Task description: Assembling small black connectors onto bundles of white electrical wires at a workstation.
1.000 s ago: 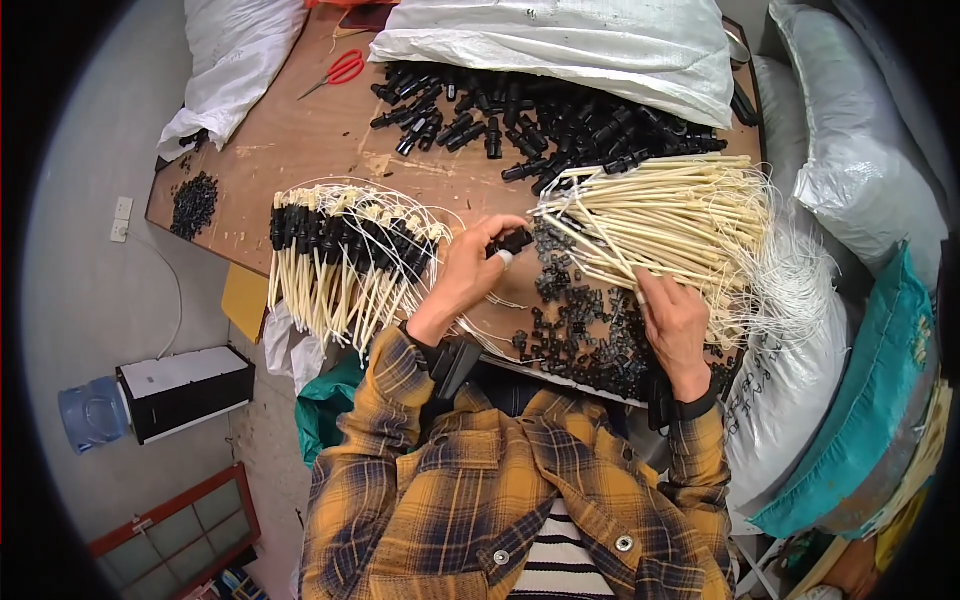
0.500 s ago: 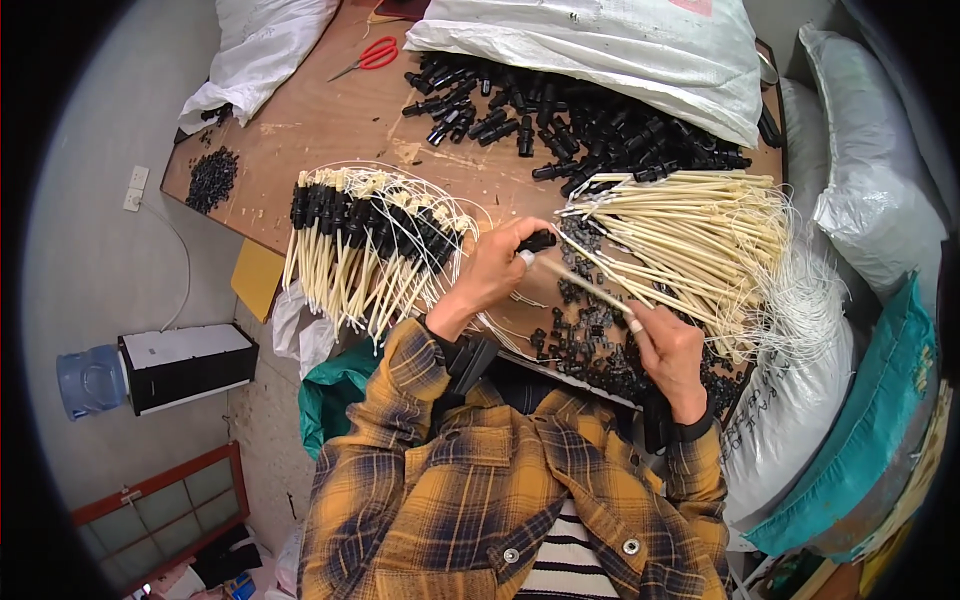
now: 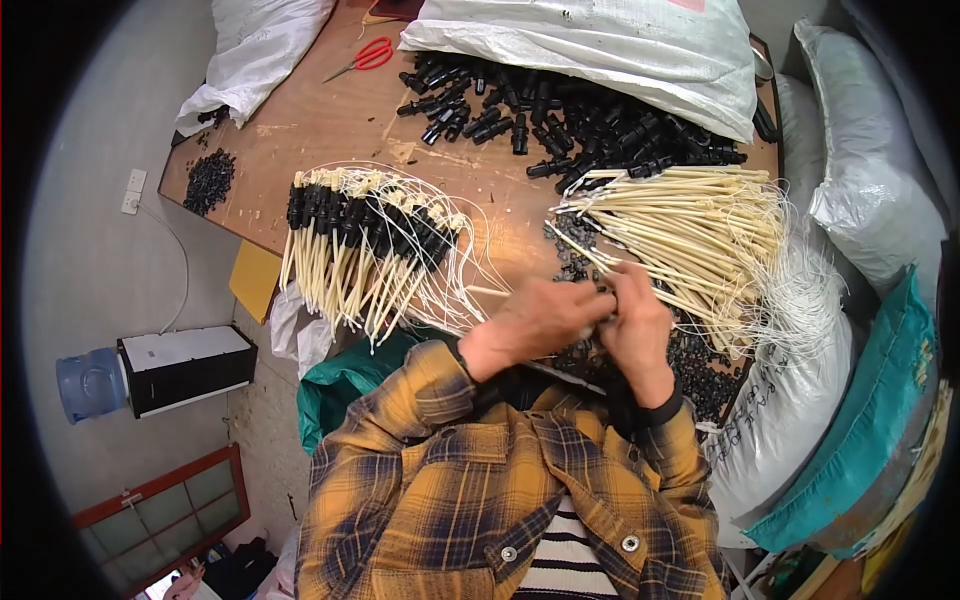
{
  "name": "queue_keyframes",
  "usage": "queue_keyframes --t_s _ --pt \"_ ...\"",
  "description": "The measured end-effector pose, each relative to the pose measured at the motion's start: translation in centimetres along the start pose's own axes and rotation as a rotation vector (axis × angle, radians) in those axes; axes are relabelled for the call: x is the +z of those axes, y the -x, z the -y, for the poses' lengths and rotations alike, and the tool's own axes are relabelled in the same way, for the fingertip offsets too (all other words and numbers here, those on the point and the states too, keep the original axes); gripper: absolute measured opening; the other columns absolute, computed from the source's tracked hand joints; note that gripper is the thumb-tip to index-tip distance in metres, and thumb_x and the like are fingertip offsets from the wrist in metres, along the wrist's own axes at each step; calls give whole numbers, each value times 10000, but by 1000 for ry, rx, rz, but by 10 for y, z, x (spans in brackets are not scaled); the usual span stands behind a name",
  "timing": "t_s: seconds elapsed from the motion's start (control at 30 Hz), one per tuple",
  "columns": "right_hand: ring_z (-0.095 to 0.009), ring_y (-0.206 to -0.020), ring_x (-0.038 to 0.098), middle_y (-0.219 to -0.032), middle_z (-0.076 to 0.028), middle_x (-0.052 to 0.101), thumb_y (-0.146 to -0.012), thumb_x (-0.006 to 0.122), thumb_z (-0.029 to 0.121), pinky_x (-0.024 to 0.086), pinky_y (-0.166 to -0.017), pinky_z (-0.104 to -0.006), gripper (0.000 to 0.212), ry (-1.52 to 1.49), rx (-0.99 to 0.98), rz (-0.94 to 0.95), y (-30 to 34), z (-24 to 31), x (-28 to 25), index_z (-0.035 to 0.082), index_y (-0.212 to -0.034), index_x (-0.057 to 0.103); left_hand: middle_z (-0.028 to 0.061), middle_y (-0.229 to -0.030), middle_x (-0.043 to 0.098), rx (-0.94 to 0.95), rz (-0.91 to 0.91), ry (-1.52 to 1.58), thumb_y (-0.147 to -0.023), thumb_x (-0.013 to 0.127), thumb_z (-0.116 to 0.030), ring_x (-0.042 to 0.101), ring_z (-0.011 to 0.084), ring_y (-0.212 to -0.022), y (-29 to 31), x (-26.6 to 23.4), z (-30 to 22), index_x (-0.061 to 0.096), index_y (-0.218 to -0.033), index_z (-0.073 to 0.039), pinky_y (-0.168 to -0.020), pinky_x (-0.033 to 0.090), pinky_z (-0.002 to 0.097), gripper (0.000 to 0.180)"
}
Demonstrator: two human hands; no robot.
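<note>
My left hand [image 3: 548, 318] is closed, slightly blurred, over the front part of the table. A short length of cream rod [image 3: 487, 291] juts out from its left side. My right hand [image 3: 640, 325] presses up against the left one, its fingers bent and pinched together. Whatever lies between the fingertips is hidden. Small black plastic clips [image 3: 705, 385] are scattered under and around both hands. To the right fans a pile of loose cream rods [image 3: 690, 220] with white cords. Left of my hands stand rods with black sleeves [image 3: 350, 215] fitted, in a row.
Black tubular connectors [image 3: 520, 135] spill from a white woven sack [image 3: 590, 45] at the back. Red-handled scissors [image 3: 372, 54] and a heap of small black pieces [image 3: 210, 182] lie on the brown table [image 3: 290, 140]. Stuffed sacks [image 3: 860, 160] line the right side.
Both hands have come together nearer to me; my left hand moved right and down, my right hand up and left. The rod that stretched between them now shows left of my left hand.
</note>
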State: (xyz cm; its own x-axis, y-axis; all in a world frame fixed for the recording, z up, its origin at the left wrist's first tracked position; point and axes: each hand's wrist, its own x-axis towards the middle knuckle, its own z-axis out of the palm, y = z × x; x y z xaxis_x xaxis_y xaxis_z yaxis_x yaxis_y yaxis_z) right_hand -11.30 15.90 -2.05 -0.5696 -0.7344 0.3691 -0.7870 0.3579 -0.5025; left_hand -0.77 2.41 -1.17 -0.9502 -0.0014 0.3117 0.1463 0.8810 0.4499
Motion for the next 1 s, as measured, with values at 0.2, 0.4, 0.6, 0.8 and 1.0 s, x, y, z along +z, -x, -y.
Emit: queue_keyframes --t_s 0.2,0.4,0.6,0.8,1.0 --pt "-121 -737 638 -930 -111 681 -845 720 228 495 -637 -257 237 -1623 331 216 4 -36 -50 37 -819 582 49 -686 611 -875 4 308 -862 629 -112 556 144 -563 40 -24 53 620 -952 -62 -518 450 280 104" --pt "-282 -609 636 -757 -93 658 -791 725 177 479 -516 -364 195 -274 27 318 7 10 1 101 -958 661 -44 -707 616 -718 -69 718 -764 709 -23 554 42 -672 12 -15 16 680 -971 -38 -612 460 220 210" --pt "-271 -554 633 -676 -128 645 -792 689 95 486 -517 -331 158 -192 -10 117 9 12 0 76 -949 699 102 -902 655 -512 -18 363 -736 585 78 642 251 -858 26 -6 31 620 -1092 -27 -804 490 318 372" --pt "-278 -569 637 -679 -133 644 -793 679 87 491 -522 -340 145 -184 -24 95 3 12 1 66 -937 692 160 -986 639 -455 79 255 -701 552 81 610 365 -955 25 -9 28 608 -1082 -32 -828 486 398 401" --pt "-311 -613 640 -717 -131 638 -801 646 93 497 -542 -384 115 -284 -39 168 6 11 7 58 -907 672 162 -959 642 -412 143 216 -702 560 64 610 363 -949 20 -12 18 604 -1089 -42 -806 487 409 403"
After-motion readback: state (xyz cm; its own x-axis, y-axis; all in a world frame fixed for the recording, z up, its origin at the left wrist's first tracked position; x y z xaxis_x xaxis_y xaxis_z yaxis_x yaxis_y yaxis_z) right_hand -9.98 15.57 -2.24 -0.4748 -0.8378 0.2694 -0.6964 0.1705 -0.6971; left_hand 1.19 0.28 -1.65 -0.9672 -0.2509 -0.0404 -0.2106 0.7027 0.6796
